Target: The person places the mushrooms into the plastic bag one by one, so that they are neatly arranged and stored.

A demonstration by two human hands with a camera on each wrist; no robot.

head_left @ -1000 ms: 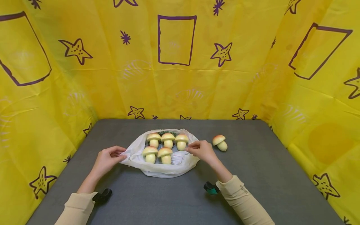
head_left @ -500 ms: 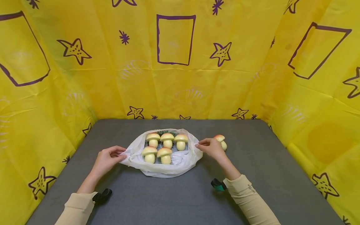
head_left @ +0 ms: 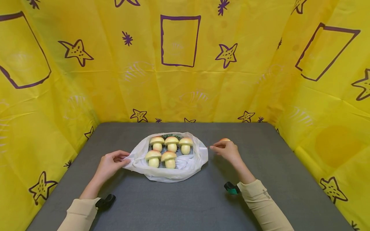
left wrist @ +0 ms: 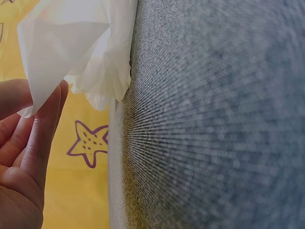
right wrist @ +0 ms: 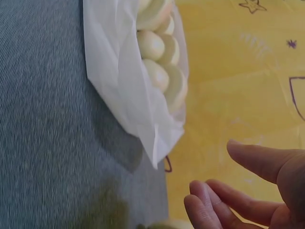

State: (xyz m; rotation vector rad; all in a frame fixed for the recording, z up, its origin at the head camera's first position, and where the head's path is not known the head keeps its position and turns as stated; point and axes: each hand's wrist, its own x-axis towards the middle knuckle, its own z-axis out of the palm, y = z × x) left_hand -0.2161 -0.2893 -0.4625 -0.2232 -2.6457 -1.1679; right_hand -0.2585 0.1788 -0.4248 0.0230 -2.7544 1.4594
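A white plastic bag (head_left: pixel 173 175) lies mouth up on the table, its rim spread wide. Inside it, in two rows, sit several toy mushrooms (head_left: pixel 171 144) with pale stems and orange-tinged caps. My left hand (head_left: pixel 110 165) pinches the bag's left corner between thumb and fingers; the left wrist view shows the white film (left wrist: pixel 57 43) caught there. To the right of the bag and apart from it is my right hand (head_left: pixel 229 152), its thumb and fingers parted around nothing. Behind that hand a lone mushroom (head_left: pixel 224 139) is mostly hidden, only its cap top showing.
Dark green leafy bits (head_left: pixel 173 136) show behind the mushrooms at the bag's back rim. The grey table (head_left: pixel 162 205) ends against yellow cloth walls (head_left: pixel 185 96) at the back and both sides.
My right hand has let go of the bag's right rim after drawing it outward, and has moved right, now covering most of the lone mushroom. My left hand has stayed in place.
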